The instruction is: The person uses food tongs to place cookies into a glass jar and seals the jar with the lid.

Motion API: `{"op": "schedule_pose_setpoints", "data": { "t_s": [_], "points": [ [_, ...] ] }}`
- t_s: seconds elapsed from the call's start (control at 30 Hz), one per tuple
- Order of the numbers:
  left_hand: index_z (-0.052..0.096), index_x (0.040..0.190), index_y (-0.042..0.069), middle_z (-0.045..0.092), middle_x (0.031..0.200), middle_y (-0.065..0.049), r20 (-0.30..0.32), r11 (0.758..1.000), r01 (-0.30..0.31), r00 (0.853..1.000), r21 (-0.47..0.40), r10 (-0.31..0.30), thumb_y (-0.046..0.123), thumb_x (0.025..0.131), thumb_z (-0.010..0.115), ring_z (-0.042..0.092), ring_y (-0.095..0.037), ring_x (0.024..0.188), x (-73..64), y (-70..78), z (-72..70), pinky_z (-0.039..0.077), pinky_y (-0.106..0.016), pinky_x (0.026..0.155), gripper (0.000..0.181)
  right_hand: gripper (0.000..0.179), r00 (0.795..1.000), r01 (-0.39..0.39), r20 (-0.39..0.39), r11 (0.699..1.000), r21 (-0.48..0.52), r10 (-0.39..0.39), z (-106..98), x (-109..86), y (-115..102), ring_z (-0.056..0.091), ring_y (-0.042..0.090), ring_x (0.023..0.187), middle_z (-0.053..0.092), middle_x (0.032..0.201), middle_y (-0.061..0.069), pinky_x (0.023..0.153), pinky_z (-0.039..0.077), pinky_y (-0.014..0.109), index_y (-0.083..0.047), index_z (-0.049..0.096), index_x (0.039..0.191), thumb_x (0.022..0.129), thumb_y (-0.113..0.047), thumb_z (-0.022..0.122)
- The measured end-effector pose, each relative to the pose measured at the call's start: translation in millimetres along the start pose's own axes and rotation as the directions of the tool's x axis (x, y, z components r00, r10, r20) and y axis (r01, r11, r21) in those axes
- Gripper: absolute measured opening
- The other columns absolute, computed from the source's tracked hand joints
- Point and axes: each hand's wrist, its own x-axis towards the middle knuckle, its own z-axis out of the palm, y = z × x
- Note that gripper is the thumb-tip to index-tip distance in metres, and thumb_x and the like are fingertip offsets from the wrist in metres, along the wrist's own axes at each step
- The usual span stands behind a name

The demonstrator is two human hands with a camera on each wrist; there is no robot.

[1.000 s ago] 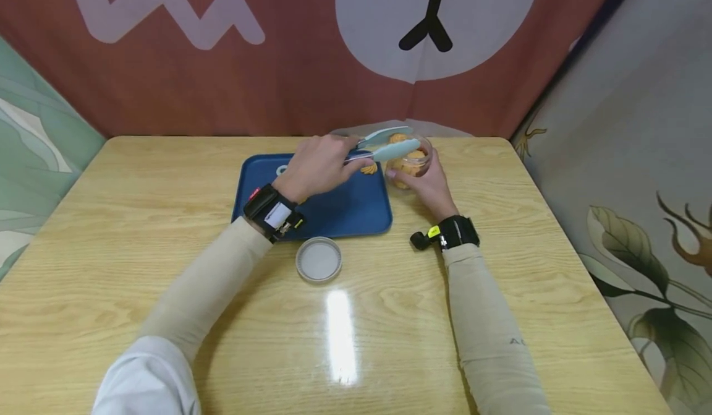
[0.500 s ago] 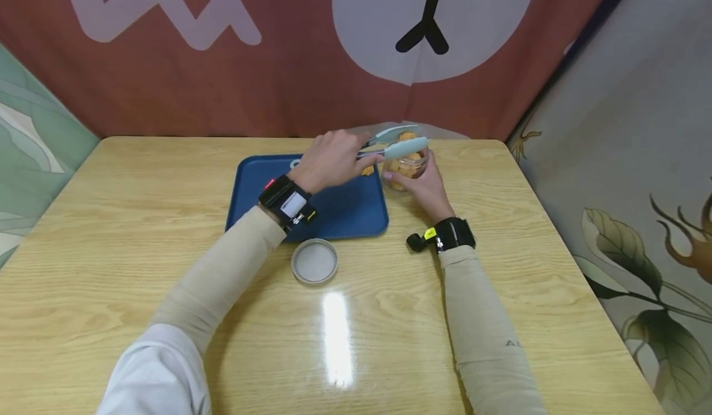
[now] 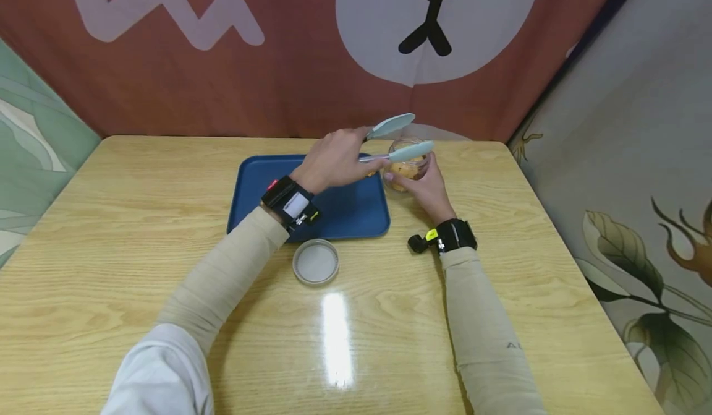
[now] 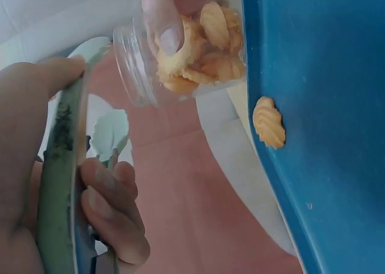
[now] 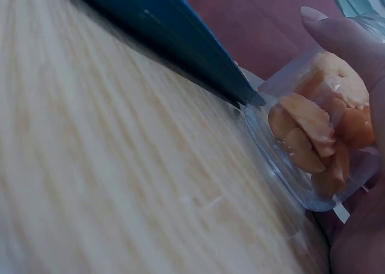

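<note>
Tongs [image 3: 410, 151] with pale mint tips are held in my left hand [image 3: 332, 162], thumb on one arm and fingers curled round the other. Their tips stand spread apart at the mouth of a clear jar [image 4: 133, 63], with nothing between them. My right hand [image 3: 427, 187] grips that jar by its side, thumb across the wall. Several ridged golden cookies [image 5: 307, 121] lie inside it. One more cookie [image 4: 269, 122] rests on the blue tray [image 3: 350, 214], near its edge; in the head view my left hand mostly hides it.
A round, pale lid [image 3: 315, 262] lies on the wooden table [image 3: 389, 316], just in front of the tray. A reddish-brown cloth [image 3: 300, 93] with a printed animal face hangs behind the table's back edge.
My left hand has shifted right with the tongs. The tongs' tips have spread apart, and the cookie earlier between them is no longer there. My right hand has stayed on the jar.
</note>
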Motion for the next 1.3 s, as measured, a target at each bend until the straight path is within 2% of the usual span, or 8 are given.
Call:
{"op": "schedule_pose_setpoints", "data": {
  "t_s": [0.17,0.4,0.53,0.8,0.97,1.07,1.2,1.3],
  "points": [
    [0.033,0.144,0.021,0.059,0.106,0.0,-0.063,0.999,-0.027,0.998,-0.026,0.026,0.073,0.08,0.048,0.054,-0.012,0.075,0.6,2.5,5.5,0.046,-0.033,0.063,0.083,0.084,1.0,-0.015,-0.008,0.999,-0.038,0.015,0,-7.7,-14,0.042,0.017,0.112,0.043,0.13,0.011,0.096,0.034,0.043,-0.016,0.03,0.139,0.074,-0.028,0.081],
    [0.045,0.134,0.005,0.055,0.086,-0.004,-0.01,0.994,0.066,0.998,-0.09,-0.067,0.078,0.075,0.047,0.054,-0.015,0.057,-6.9,2.4,-4.8,0.042,-0.031,0.046,0.093,0.084,1.0,-0.007,0.001,1.0,-0.004,0.007,-1,-8.4,-17,0.041,0.016,0.113,0.041,0.131,0.01,0.097,0.033,0.043,-0.019,0.029,0.141,0.075,-0.026,0.08],
    [0.05,0.127,0.003,0.054,0.084,-0.006,-0.021,0.991,0.098,0.995,-0.092,-0.101,0.08,0.073,0.045,0.054,-0.017,0.056,-11.7,-2.5,-11.5,0.041,-0.031,0.045,0.094,0.08,1.0,-0.005,0.001,1.0,-0.009,0.005,-3,-7.5,-18,0.041,0.018,0.105,0.039,0.12,0.011,0.09,0.034,0.041,-0.018,0.032,0.138,0.075,-0.025,0.08],
    [0.051,0.125,0.004,0.045,0.062,-0.008,-0.026,0.985,0.156,0.987,-0.071,-0.158,0.078,0.074,0.048,0.05,-0.02,0.047,-28.5,-28.2,-13.5,0.037,-0.032,0.041,0.09,0.084,0.999,-0.031,0.017,0.999,-0.009,0.031,-3,-0.6,-2,0.042,0.021,0.103,0.039,0.118,0.01,0.085,0.037,0.04,-0.015,0.032,0.139,0.072,-0.032,0.081],
    [0.044,0.135,0.014,0.053,0.078,-0.007,-0.066,0.995,0.103,0.992,-0.01,-0.104,0.071,0.079,0.052,0.052,-0.02,0.061,-38.0,-47.7,-9.5,0.041,-0.035,0.05,0.08,0.091,1.0,-0.024,0.002,1.0,-0.017,0.024,-6,9.3,19,0.043,0.019,0.104,0.038,0.12,0.008,0.084,0.038,0.041,-0.019,0.032,0.139,0.067,-0.042,0.083],
    [0.047,0.133,0.016,0.054,0.081,-0.007,-0.041,0.996,0.079,0.996,0.041,-0.077,0.067,0.082,0.053,0.051,-0.02,0.066,-41.8,-55.6,-4.1,0.042,-0.036,0.053,0.073,0.089,1.0,-0.015,-0.008,1.0,-0.025,0.014,-7,11.4,25,0.043,0.019,0.103,0.039,0.119,0.008,0.083,0.038,0.041,-0.022,0.034,0.137,0.066,-0.043,0.083],
    [0.061,0.117,0.01,0.048,0.066,-0.006,0.053,0.991,0.079,0.995,0.103,-0.085,0.069,0.082,0.049,0.05,-0.02,0.06,-43.7,-58.7,2.8,0.037,-0.034,0.05,0.069,0.085,1.0,-0.015,-0.004,1.0,-0.024,0.015,-8,9.5,24,0.043,0.019,0.104,0.039,0.12,0.008,0.084,0.038,0.041,-0.026,0.035,0.136,0.068,-0.042,0.082],
    [0.063,0.115,0.009,0.05,0.064,-0.004,0.086,0.99,0.061,0.994,0.125,-0.072,0.067,0.083,0.051,0.05,-0.019,0.06,-42.5,-57.3,5.9,0.036,-0.033,0.05,0.068,0.084,1.0,-0.012,0.009,1.0,0.006,0.012,-8,4.2,15,0.043,0.02,0.106,0.039,0.124,0.01,0.087,0.038,0.042,-0.021,0.034,0.137,0.071,-0.035,0.082]
  ]
}}
